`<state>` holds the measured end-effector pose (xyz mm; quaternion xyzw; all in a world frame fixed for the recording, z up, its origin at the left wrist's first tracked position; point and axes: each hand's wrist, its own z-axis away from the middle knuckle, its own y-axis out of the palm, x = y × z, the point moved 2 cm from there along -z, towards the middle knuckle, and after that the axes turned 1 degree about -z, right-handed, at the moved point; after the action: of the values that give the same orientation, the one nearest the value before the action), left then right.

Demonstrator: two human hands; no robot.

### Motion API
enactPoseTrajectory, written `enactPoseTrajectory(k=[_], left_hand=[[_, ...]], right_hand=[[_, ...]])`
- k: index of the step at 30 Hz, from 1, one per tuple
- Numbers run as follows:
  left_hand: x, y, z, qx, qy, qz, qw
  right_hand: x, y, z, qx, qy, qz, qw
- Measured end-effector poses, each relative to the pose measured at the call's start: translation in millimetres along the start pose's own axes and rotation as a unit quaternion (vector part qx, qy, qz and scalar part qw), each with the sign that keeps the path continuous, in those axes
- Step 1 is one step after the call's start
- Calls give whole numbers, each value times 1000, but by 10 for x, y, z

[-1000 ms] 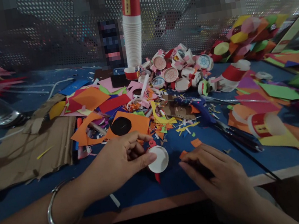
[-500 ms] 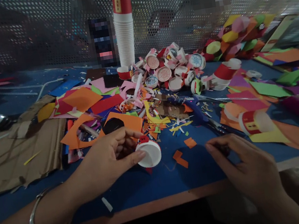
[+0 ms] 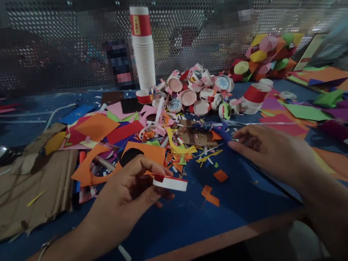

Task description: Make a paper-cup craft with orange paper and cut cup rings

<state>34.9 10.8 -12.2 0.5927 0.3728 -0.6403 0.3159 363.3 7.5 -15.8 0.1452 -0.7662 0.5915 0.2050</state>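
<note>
Perforated metal screen [image 3: 171, 15] closes off the back of a blue counter [image 3: 183, 227], which is crowded with paper and cut-up cups. Near the front edge, the left hand [image 3: 129, 196] grips a shallow cup bottom [image 3: 172, 183], white with a red edge, thumb against fingers at one end. It is held clear of the surface and nearly edge-on, probably so that its side stays exposed and the grip doesn't cover much of it.

Fingers loosely curled, the right hand [image 3: 269, 152] is beside a blue glue gun [image 3: 224, 134] (a small red light shows on it); I cannot tell whether they have closed on the handle. The gun lies within easy reach, which seems a practical spot for it.

Two orange scraps [image 3: 220, 175] lie between the hands, perhaps kept near for convenience. Behind them, more cup bottoms [image 3: 187, 98] form a heap, likely gathered to leave working room, next to a tall stack of cups [image 3: 144, 55], nested presumably to save space. Flattened cardboard [image 3: 46, 183] lies at left.
</note>
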Motion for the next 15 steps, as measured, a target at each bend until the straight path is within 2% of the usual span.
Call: enactPoseTrajectory(k=[4,9,12,15], left_hand=[[61,-24,-26,5,-37,74,997],[92,-66,-33,-16,-87,128,988],[87,-80,-54,-21,-89,128,988],[84,-92,-77,-26,-77,121,989]], right_hand=[[-107,96,-273,31,19,-20,999],[-224,174,-413,59,70,-100,991],[-198,131,-418,92,101,-197,971],[-130,49,-384,123,127,-307,935]])
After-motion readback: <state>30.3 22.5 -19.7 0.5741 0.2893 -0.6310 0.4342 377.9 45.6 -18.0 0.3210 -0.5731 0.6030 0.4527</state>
